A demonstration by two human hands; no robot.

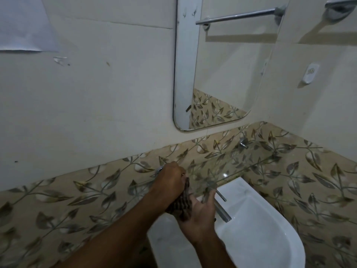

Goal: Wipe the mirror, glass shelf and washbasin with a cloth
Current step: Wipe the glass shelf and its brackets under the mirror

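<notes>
While both hands work the cloth (181,205) above the washbasin (260,229):
Left hand (170,180) grips its upper end; right hand (201,215) cradles it, fingers loosely spread. Soft, limp, light: bunch it for grip.

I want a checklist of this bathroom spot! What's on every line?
Surface: white washbasin fixed to a leaf-patterned tile band.
Job's things: dark striped cloth between both hands; mirror on the wall above; glass shelf above the basin.
Clutter: nothing seen.
Grippers: left hand grips the cloth's top at the shelf's left end; right hand lies under the cloth, fingers spread.
Cables: nothing seen.
Surroundings: chrome tap over the basin; towel rail showing in the mirror; white wall holder on the right wall.
</notes>
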